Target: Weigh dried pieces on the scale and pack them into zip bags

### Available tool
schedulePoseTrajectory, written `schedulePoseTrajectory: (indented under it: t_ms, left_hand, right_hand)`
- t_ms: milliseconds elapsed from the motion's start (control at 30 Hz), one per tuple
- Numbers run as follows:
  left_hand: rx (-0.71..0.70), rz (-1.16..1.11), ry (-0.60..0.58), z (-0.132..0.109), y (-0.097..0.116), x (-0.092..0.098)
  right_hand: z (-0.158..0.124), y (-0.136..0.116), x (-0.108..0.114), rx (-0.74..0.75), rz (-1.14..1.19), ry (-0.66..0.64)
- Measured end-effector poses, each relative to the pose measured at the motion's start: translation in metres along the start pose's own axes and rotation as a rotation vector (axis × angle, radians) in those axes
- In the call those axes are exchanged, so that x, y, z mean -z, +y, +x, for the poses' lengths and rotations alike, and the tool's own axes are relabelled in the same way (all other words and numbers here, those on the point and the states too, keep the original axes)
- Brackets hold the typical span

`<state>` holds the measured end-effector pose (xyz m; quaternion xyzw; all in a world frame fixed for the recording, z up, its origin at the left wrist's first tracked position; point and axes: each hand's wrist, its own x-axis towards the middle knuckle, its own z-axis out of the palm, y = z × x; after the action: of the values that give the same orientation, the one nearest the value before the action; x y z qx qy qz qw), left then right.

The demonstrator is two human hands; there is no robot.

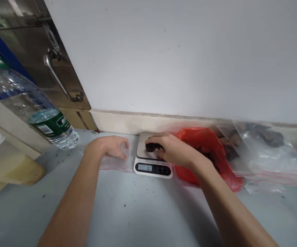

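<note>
A small white digital scale (152,167) with a steel platform stands on the grey counter near the wall. My right hand (170,147) reaches over the platform with its fingers closed around a dark lump (152,147) resting on or just above the plate. My left hand (111,145) lies to the left of the scale, fingers curled down onto a clear zip bag (113,163) flat on the counter. The scale's display shows a reading near zero.
A red plastic bag (205,147) with dark pieces sits right of the scale. Clear zip bags (266,151) with more dark pieces lie at the far right. A tilted plastic water bottle (35,106) fills the left foreground. A metal door handle (58,79) is at upper left.
</note>
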<state>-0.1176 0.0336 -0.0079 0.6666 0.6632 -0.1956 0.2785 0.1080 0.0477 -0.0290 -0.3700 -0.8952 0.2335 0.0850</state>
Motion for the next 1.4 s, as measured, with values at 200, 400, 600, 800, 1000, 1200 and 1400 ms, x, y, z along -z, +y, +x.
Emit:
schedulePoseTrajectory:
  t_ms: [200,400,600,800,1000,1200,1400]
  left_hand:
    - [-0.019,0.009,0.069,-0.004,0.009,0.002]
    - [-0.104,-0.066,0.160,-0.014,0.016,0.003]
    - [-0.201,-0.064,0.295,-0.012,0.028,0.002]
    - [-0.352,-0.051,0.393,-0.010,0.042,-0.002]
    - [-0.320,-0.039,0.352,-0.013,0.043,-0.002]
    - [-0.306,-0.055,0.341,-0.015,0.042,-0.001]
    - [-0.230,-0.051,0.288,-0.023,0.042,0.003]
  right_hand:
    - [-0.014,-0.002,0.019,-0.015,0.105,0.105]
    - [-0.050,0.009,0.054,-0.330,-0.011,0.214]
    - [-0.061,0.030,0.052,-0.674,0.006,-0.153]
    - [-0.051,0.033,0.036,-0.715,-0.018,-0.106]
    - [-0.047,0.033,0.036,-0.672,-0.013,-0.019]
    - [-0.054,0.036,0.053,-0.534,-0.032,0.133]
    - [-0.058,0.021,0.058,-0.321,0.199,0.378]
